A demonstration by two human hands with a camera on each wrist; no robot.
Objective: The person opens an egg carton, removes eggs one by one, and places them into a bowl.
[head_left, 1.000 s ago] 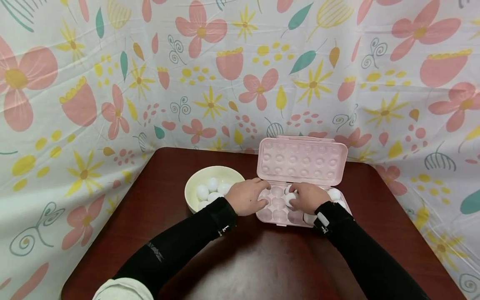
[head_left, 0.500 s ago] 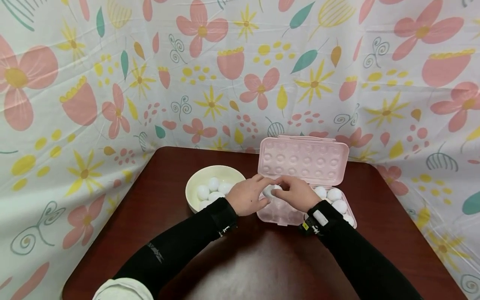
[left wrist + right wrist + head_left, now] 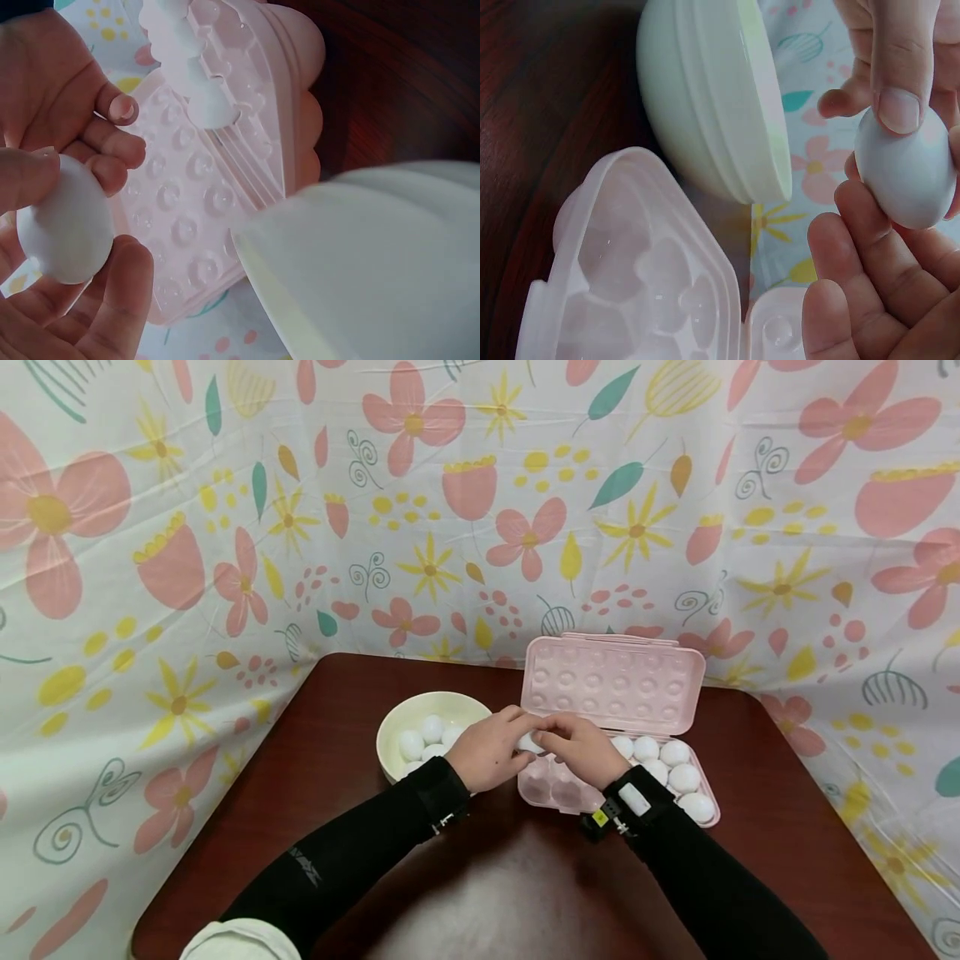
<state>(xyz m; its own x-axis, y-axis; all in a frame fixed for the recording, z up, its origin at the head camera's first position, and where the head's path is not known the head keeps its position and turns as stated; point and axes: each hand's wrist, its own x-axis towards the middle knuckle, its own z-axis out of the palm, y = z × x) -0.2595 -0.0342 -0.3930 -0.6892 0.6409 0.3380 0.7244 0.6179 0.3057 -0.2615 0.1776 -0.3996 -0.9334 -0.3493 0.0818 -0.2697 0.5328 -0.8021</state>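
White egg (image 3: 66, 221) held between the fingertips of both hands: left hand (image 3: 489, 752) and right hand (image 3: 583, 748) each grip it, fingers partly curled. Position: at the left end of an open pink carton (image 3: 612, 685), lid raised. Further eggs (image 3: 683, 778) sit in the carton's right-hand cups. Cream bowl (image 3: 450, 704), just left of the carton, holds loose white eggs (image 3: 411, 745). Both containers stand on a dark reddish-brown bench (image 3: 510, 893); floral cloth (image 3: 450, 568) hangs behind.

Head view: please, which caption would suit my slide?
Left hand and right hand hold a white egg near an open pink egg carton and cream bowl.
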